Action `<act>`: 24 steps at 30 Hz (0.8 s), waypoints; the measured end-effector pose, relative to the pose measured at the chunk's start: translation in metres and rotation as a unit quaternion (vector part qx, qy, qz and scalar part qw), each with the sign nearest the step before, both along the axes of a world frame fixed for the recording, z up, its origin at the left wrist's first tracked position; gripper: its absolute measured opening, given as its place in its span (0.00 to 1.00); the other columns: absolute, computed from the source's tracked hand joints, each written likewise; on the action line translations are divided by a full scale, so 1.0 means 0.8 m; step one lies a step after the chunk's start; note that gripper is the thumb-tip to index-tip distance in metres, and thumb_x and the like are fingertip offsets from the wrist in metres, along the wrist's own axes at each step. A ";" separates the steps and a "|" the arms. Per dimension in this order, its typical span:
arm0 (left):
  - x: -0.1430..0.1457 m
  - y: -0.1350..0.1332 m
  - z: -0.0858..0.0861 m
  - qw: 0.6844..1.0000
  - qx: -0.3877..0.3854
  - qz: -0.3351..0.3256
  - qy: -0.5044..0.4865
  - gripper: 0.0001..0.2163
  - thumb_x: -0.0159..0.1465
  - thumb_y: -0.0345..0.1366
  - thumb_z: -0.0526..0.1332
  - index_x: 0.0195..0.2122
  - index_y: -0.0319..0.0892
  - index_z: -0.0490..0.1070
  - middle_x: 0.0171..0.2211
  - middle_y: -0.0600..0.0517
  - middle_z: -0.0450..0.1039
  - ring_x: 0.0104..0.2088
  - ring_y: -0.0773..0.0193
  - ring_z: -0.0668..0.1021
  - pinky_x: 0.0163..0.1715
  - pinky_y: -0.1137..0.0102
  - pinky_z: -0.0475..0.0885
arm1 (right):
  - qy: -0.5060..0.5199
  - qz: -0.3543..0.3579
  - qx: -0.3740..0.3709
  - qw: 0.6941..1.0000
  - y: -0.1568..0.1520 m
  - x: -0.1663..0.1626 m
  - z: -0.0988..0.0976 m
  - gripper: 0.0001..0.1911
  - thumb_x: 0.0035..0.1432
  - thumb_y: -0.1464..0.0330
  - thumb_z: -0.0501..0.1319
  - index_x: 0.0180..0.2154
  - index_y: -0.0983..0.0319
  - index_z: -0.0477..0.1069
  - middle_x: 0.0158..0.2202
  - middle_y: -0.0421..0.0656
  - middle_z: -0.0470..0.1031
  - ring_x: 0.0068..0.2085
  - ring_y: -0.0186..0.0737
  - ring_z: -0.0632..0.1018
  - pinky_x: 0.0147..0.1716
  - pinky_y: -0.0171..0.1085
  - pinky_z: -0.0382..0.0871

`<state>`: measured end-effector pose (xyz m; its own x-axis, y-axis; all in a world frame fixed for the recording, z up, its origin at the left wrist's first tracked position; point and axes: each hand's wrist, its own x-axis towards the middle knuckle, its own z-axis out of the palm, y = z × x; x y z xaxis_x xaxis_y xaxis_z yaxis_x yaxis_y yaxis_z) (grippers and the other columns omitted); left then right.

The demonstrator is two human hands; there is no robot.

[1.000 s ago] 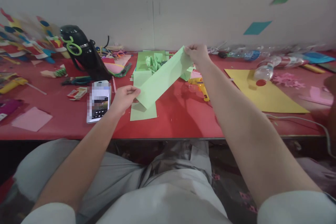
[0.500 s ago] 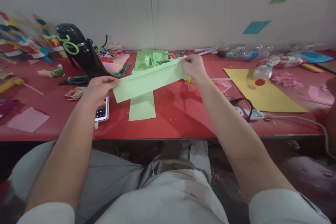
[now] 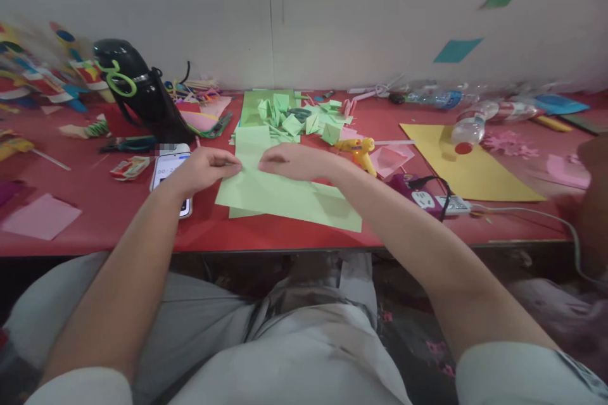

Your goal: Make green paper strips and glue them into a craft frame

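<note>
A long light green paper strip [image 3: 304,201] slants across the red tabletop, its right end near the front edge. My left hand [image 3: 213,168] pinches it at its upper left edge, thumb and fingertips together. Beside it my right hand [image 3: 292,161] is closed with fingers bent down at the same edge; its fingertips are partly hidden. Another light green paper piece [image 3: 253,137] lies beneath, showing behind the hands and a little at the front. Several small folded green paper pieces [image 3: 280,111] are heaped just beyond.
To the left stand a phone [image 3: 164,168] and a leaning black bottle [image 3: 140,92]. A yellow glue gun [image 3: 358,150], a purple power socket [image 3: 420,196] and yellow card [image 3: 475,168] lie right. Clear plastic bottles [image 3: 470,130] rest farther back. Pink paper [image 3: 42,216] is at far left.
The green strip has come down from the air onto the table over the other piece. My right hand has moved left and down, close to my left hand.
</note>
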<state>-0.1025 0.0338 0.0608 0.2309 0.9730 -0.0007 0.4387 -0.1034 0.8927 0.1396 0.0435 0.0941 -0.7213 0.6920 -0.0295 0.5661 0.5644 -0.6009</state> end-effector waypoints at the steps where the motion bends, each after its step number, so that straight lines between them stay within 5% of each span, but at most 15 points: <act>1: 0.006 -0.001 -0.003 1.000 -0.002 -0.011 0.004 0.14 0.46 0.46 0.74 0.31 0.44 0.81 0.29 0.49 0.79 0.31 0.59 0.77 0.34 0.69 0.71 | -0.011 0.014 -0.005 1.000 0.003 -0.008 -0.008 0.13 0.66 0.61 0.55 0.33 0.61 0.72 0.34 0.44 0.75 0.33 0.39 0.71 0.33 0.37 0.60; 8: 0.033 -0.008 -0.024 0.996 0.012 -0.091 0.013 0.13 0.55 0.46 0.68 0.33 0.41 0.80 0.32 0.49 0.80 0.34 0.60 0.78 0.35 0.70 0.70 | -0.029 0.009 0.005 1.000 0.005 -0.015 -0.039 0.11 0.62 0.68 0.55 0.28 0.61 0.69 0.27 0.41 0.69 0.29 0.36 0.67 0.31 0.37 0.56; 14: 0.045 -0.009 -0.031 0.996 0.039 -0.075 0.009 0.11 0.54 0.45 0.68 0.28 0.41 0.78 0.28 0.49 0.79 0.30 0.61 0.78 0.32 0.71 0.69 | -0.010 0.003 0.026 1.000 -0.006 0.004 -0.043 0.13 0.63 0.65 0.54 0.27 0.61 0.69 0.25 0.40 0.67 0.28 0.36 0.66 0.30 0.37 0.56; 24: -0.013 0.016 -0.020 0.983 0.125 0.006 0.137 0.11 0.55 0.46 0.66 0.28 0.43 0.78 0.30 0.49 0.80 0.33 0.58 0.79 0.38 0.68 0.72 | -0.022 -0.061 -0.024 0.998 -0.004 0.093 -0.054 0.14 0.60 0.60 0.56 0.31 0.61 0.73 0.31 0.44 0.76 0.31 0.39 0.71 0.33 0.38 0.61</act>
<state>-0.1126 0.0468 0.0446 0.2444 0.9531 0.1787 0.6618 -0.2986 0.6877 0.2140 0.0403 0.0510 -0.6298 0.7710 -0.0946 0.6547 0.4614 -0.5987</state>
